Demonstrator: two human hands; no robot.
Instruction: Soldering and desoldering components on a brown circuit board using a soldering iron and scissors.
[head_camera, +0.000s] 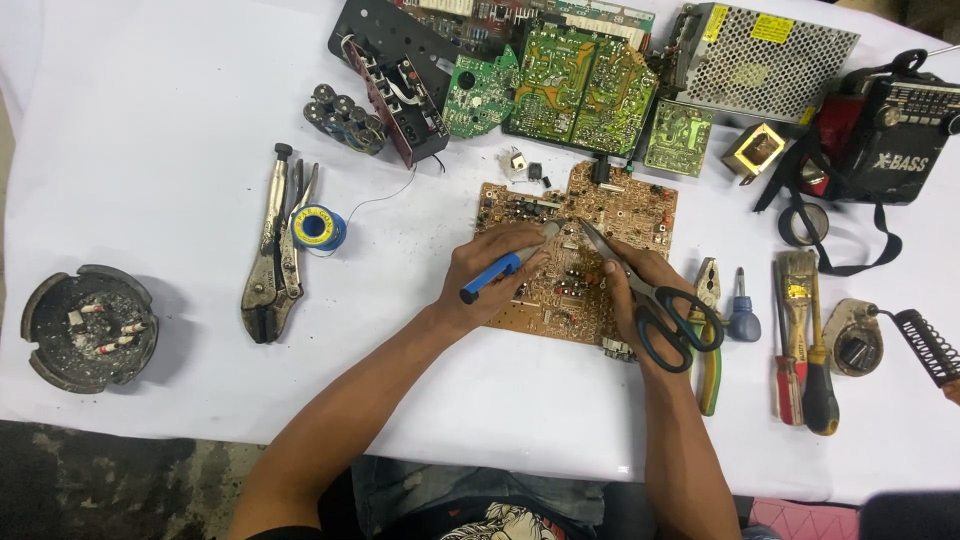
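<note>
Brown circuit board (590, 215): left hand (485, 280) grips blue-handled soldering iron (500, 270), right hand (640, 290) holds teal-handled scissors (660, 305); converging tips risk slip, scorched parts.

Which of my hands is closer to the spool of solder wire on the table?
Left. The left hand, holding the blue soldering iron, is just right of the spool. The right hand, holding scissors, is farther right, across the brown circuit board.
</note>
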